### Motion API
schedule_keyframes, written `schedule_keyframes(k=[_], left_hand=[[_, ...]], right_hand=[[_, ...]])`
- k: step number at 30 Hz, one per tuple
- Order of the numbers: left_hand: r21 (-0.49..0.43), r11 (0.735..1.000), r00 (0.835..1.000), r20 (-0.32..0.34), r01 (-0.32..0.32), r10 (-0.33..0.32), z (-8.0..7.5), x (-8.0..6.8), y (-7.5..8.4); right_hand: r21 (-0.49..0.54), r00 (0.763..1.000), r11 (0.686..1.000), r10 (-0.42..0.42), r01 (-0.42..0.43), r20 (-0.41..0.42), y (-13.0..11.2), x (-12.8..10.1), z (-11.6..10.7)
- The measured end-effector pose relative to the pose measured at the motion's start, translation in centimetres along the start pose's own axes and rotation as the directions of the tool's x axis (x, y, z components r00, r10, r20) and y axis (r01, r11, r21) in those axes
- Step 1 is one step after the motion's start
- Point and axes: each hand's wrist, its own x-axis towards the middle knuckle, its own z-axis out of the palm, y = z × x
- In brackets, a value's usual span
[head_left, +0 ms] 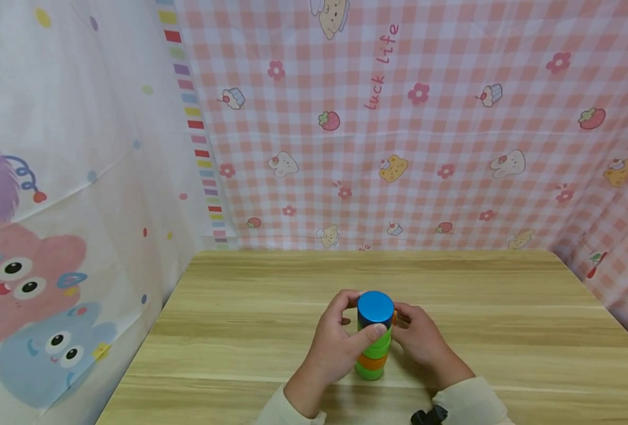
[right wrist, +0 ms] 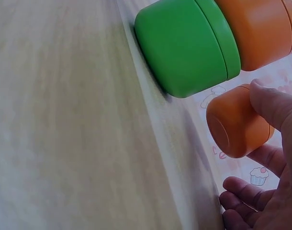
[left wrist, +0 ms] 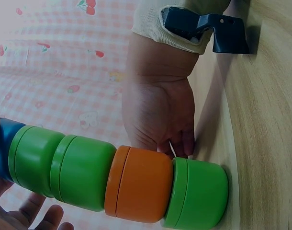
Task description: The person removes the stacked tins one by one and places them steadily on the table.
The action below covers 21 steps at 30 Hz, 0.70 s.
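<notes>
A stack of round lidded jars [head_left: 373,348] stands upright on the wooden table [head_left: 505,307]: green at the bottom, then orange, two green, and a blue jar [head_left: 375,307] on top. My left hand [head_left: 340,342] grips the upper part, its thumb across a green jar and its fingers behind the blue one. My right hand [head_left: 422,342] sits just right of the stack and pinches a small orange jar [head_left: 395,317] beside the blue one. In the right wrist view the thumb [right wrist: 275,108] presses that orange jar [right wrist: 237,122] next to the green bottom jar [right wrist: 184,45].
Pink checked cloth hangs behind and to the right of the table, and a white cartoon-print cloth to the left. A black wrist mount [left wrist: 208,26] sits on the right sleeve. The table's back edge meets the cloth.
</notes>
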Motion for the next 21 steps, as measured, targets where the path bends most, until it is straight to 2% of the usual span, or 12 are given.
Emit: schedule_keyframes(k=[12, 21], left_hand=[[0.004, 1.000, 1.000, -0.001, 0.003, -0.003, -0.02, 0.01, -0.11], [0.004, 1.000, 1.000, -0.004, -0.009, 0.009, -0.01, -0.06, -0.17]], right_hand=[[-0.050, 1.000, 0.999, 0.017, -0.017, 0.015, -0.25, -0.11, 0.08], [-0.112, 0.996, 0.990, 0.086, -0.085, -0.002, -0.20, -0.31, 0.29]])
